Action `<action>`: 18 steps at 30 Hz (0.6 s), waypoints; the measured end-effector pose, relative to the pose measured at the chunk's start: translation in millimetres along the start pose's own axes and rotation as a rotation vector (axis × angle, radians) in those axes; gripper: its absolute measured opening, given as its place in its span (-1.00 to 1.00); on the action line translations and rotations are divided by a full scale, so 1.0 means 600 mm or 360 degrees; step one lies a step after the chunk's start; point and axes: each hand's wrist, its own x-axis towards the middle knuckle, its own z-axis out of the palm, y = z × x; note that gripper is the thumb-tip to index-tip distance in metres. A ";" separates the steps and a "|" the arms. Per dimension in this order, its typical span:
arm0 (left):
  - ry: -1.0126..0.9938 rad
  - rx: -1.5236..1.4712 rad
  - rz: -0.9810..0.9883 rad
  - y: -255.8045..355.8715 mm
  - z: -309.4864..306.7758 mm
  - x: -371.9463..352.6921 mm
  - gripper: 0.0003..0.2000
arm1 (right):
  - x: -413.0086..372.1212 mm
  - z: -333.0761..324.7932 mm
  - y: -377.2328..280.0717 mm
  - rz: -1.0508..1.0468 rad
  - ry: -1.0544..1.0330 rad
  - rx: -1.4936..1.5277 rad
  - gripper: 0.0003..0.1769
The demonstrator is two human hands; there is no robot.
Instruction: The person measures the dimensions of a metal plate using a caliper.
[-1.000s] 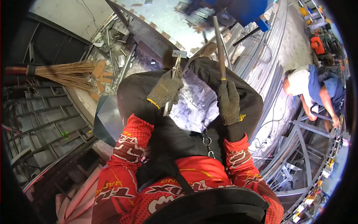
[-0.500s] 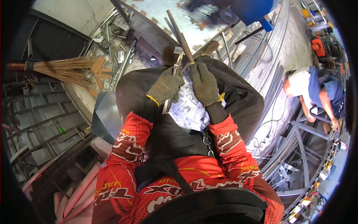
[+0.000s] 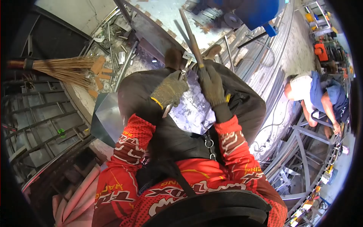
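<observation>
My left hand [image 3: 169, 90], in a dark knitted work glove with a yellow cuff edge, is wrapped round silver pliers [image 3: 185, 69] that look like locking pliers. Their jaws reach a small flat metal plate [image 3: 189, 56] between my feet. In a matching glove, my right hand [image 3: 212, 85] is closed round the lower end of a long brownish metal rod [image 3: 191, 34]. The rod points up and away from me, its shaft overlapping the right edge of the plate in this view. My palms hide the gripped parts of both tools.
A straw broom [image 3: 62, 68] and metal offcuts [image 3: 121, 58] lie to the left. Long metal bars [image 3: 261, 56] run along the right, near a blue object [image 3: 259, 11]. Farther right, a person [image 3: 321, 96] bends over a metal frame [image 3: 302, 151].
The rod and my right hand have shifted a little to the right. The plate at the plier jaws now shows more of its flat face. Both holds stay the same.
</observation>
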 end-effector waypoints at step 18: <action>-0.0024 -0.0354 -0.0163 0.017 -0.020 0.002 -0.86 | -0.051 -0.020 0.014 0.0502 -0.0221 0.0116 -0.64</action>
